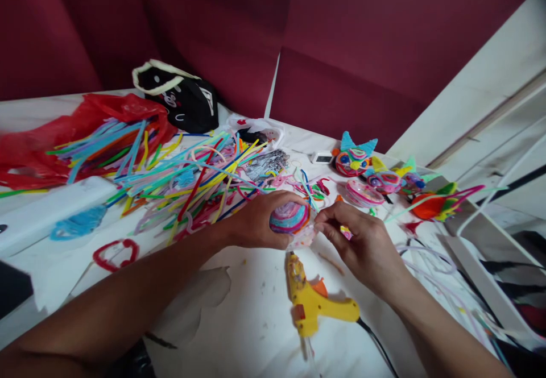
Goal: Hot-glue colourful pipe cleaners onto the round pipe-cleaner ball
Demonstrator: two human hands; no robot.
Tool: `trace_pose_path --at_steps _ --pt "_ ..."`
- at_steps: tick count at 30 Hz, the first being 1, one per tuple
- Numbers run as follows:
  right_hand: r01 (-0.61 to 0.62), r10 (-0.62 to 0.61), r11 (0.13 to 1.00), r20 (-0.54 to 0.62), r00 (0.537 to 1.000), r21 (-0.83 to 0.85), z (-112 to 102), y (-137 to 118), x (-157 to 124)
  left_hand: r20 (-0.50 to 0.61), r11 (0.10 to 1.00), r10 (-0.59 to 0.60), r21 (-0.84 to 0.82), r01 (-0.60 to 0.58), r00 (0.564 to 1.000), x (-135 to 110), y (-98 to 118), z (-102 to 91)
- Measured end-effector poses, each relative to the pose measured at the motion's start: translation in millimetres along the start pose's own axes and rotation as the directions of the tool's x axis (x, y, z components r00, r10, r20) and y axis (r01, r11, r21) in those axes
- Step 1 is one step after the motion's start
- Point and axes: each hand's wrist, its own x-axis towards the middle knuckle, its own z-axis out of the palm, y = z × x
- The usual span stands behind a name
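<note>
My left hand (256,221) is closed around a round disc wound from coloured pipe cleaners (290,217), held just above the white table (251,321). My right hand (362,241) pinches the disc's right edge with thumb and forefinger, where a pale pink bit (303,237) hangs below. A yellow hot glue gun (311,298) lies on the table right under both hands, its black cord running toward the lower right.
A big heap of loose coloured pipe cleaners (183,176) spreads over the left and middle, beside a red plastic bag (38,145) and a black bag (183,99). Finished pipe-cleaner figures (356,156) stand at the right. A red loop (115,253) lies at the left.
</note>
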Motion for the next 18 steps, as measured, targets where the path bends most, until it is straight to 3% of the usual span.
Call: trace_pose_path --at_steps 5,14,18 --pt "0.051 -0.052 0.998 -0.007 0.999 -0.043 3.5 3.5 3.5 -0.015 1.000 0.012 0.010 -0.012 1.000 -0.1 0.2 1.1" --pt "0.002 -0.003 1.000 -0.016 1.000 -0.002 6.8 7.4 2.8 -0.039 0.994 0.091 0.064 -0.089 0.995 -0.7 0.1 1.4" --pt "-0.085 0.083 0.996 0.033 0.996 0.042 6.9 9.2 4.2 -0.020 0.987 0.133 0.095 -0.130 0.991 -1.7 -1.2 2.0"
